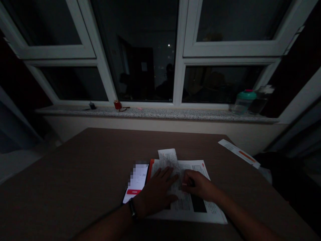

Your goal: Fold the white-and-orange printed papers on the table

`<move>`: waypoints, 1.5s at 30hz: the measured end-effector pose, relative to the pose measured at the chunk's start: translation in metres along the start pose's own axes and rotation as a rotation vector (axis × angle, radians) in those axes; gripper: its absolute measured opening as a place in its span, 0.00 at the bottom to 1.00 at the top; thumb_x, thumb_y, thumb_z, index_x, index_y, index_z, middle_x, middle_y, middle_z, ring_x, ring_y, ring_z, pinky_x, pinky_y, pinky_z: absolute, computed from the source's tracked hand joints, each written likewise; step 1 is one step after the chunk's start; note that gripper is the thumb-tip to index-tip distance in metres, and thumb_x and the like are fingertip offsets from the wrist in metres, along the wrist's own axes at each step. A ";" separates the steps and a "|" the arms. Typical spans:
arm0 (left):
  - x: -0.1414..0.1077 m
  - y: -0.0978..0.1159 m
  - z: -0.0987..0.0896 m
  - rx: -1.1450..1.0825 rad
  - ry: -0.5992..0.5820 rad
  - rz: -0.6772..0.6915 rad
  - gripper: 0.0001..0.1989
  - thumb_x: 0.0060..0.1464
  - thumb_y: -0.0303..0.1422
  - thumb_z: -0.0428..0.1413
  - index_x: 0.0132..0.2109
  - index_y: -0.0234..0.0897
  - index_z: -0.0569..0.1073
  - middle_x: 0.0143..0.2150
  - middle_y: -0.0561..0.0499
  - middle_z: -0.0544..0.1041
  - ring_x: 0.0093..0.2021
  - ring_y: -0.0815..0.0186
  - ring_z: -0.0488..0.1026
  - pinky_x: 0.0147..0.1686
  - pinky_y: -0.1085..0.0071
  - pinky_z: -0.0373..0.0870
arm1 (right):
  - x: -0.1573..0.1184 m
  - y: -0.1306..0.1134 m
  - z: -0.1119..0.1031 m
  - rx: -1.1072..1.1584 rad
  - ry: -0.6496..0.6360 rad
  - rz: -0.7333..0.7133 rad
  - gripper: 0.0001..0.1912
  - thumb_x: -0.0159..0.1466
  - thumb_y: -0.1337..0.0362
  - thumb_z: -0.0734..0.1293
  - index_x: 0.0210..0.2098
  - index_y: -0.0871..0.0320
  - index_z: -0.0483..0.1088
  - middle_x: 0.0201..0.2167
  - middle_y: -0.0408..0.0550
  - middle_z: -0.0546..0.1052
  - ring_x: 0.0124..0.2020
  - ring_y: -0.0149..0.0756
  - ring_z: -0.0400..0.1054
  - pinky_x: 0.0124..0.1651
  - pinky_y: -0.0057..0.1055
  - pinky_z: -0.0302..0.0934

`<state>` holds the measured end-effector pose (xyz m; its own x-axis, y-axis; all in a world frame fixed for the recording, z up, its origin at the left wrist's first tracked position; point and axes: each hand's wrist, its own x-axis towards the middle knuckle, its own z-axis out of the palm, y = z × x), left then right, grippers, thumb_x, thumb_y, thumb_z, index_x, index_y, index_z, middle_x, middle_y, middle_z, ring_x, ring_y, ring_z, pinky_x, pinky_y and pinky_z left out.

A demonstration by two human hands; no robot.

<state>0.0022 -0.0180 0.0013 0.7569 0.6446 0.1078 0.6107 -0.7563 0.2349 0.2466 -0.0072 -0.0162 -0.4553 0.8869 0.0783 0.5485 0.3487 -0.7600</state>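
1. A printed sheet point(192, 209) lies flat on the table, near the edge closest to the person. A folded paper slip point(167, 159) lies over its upper part and projects past its far edge. Both carry small print, too small to read.
2. The left hand point(157, 192) rests palm down on the sheet and slip. Its fingers point(167, 175) are extended and slightly spread, pointing toward the right hand. The grip is fully open, and the hand presses flat without holding anything.
3. The right hand point(197, 184) lies beside the left, near but not touching it. Its fingers are curled inward around a small dark object point(191, 182), too dim to name, and the grip appears closed on it.
4. The left wrist carries a black wristband point(132, 209). Both forearms enter from the lower edge and angle inward.
5. A smartphone point(135, 182) lies just left of the sheet, its lit screen partly blurred and showing a red button. An orange-edged folder point(149, 170) is partly visible beneath the sheet, between it and the phone.
6. A paper strip point(238, 153) lies at the far right corner of the brown table point(75, 174).
7. On the speckled stone windowsill point(155, 112) stand a green-lidded plastic bottle point(243, 102) and a small red cup point(117, 104).
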 end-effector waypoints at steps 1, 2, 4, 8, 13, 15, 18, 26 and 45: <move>0.000 -0.002 0.002 0.017 0.011 -0.009 0.31 0.64 0.44 0.53 0.69 0.43 0.54 0.71 0.42 0.52 0.70 0.49 0.48 0.65 0.46 0.49 | 0.002 0.002 0.001 0.008 0.028 0.017 0.09 0.59 0.65 0.70 0.29 0.56 0.65 0.25 0.38 0.68 0.28 0.31 0.62 0.30 0.25 0.53; 0.000 -0.003 0.003 0.033 0.016 -0.017 0.30 0.65 0.42 0.53 0.69 0.43 0.54 0.72 0.42 0.52 0.71 0.50 0.47 0.65 0.47 0.49 | 0.005 0.004 0.002 0.014 0.068 0.037 0.08 0.60 0.65 0.70 0.29 0.56 0.65 0.25 0.38 0.68 0.27 0.31 0.62 0.29 0.25 0.53; 0.001 -0.005 0.005 0.053 0.017 -0.030 0.30 0.65 0.39 0.53 0.69 0.42 0.54 0.72 0.42 0.51 0.71 0.51 0.47 0.65 0.47 0.49 | 0.009 0.007 0.004 0.020 0.113 0.063 0.08 0.60 0.64 0.69 0.29 0.56 0.65 0.23 0.38 0.68 0.26 0.30 0.61 0.28 0.25 0.52; 0.001 -0.005 0.005 0.062 0.010 -0.035 0.30 0.64 0.35 0.54 0.69 0.41 0.54 0.72 0.42 0.50 0.71 0.51 0.45 0.65 0.47 0.49 | 0.011 0.009 0.006 0.010 0.143 0.059 0.09 0.59 0.65 0.69 0.29 0.56 0.64 0.22 0.37 0.67 0.25 0.30 0.61 0.28 0.25 0.52; 0.001 -0.004 0.002 0.044 0.007 -0.032 0.28 0.65 0.34 0.52 0.69 0.41 0.55 0.71 0.42 0.52 0.71 0.52 0.46 0.66 0.49 0.49 | 0.008 0.004 0.004 0.033 0.029 0.039 0.10 0.57 0.66 0.71 0.26 0.57 0.64 0.22 0.37 0.67 0.25 0.29 0.60 0.26 0.24 0.51; 0.001 -0.005 0.003 0.025 0.017 -0.026 0.28 0.65 0.35 0.52 0.68 0.40 0.55 0.71 0.41 0.53 0.71 0.52 0.47 0.66 0.49 0.49 | 0.005 0.000 0.002 0.037 -0.034 0.027 0.09 0.56 0.67 0.71 0.27 0.57 0.66 0.23 0.37 0.67 0.25 0.29 0.60 0.27 0.24 0.52; 0.001 -0.009 0.003 0.008 0.025 -0.017 0.29 0.64 0.35 0.54 0.68 0.41 0.56 0.71 0.41 0.54 0.70 0.51 0.48 0.65 0.49 0.50 | 0.001 -0.005 -0.001 0.053 -0.098 0.012 0.10 0.53 0.67 0.74 0.28 0.57 0.67 0.25 0.38 0.69 0.26 0.29 0.61 0.27 0.24 0.53; 0.002 -0.029 -0.004 -0.056 -0.005 0.064 0.27 0.63 0.27 0.52 0.67 0.46 0.59 0.71 0.48 0.54 0.70 0.57 0.50 0.65 0.55 0.54 | 0.004 0.006 0.002 0.185 0.060 0.067 0.09 0.58 0.64 0.70 0.27 0.56 0.64 0.20 0.36 0.65 0.23 0.29 0.59 0.26 0.24 0.50; 0.007 -0.024 -0.014 -0.015 0.015 0.004 0.26 0.60 0.34 0.60 0.63 0.48 0.66 0.62 0.45 0.64 0.60 0.52 0.61 0.59 0.54 0.60 | 0.005 -0.003 0.001 0.047 0.155 -0.077 0.06 0.61 0.65 0.69 0.30 0.55 0.66 0.34 0.44 0.74 0.37 0.36 0.69 0.42 0.32 0.61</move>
<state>-0.0107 0.0065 0.0094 0.7554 0.6436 0.1227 0.6044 -0.7569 0.2486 0.2416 -0.0046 -0.0143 -0.3790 0.8954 0.2335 0.4811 0.4063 -0.7768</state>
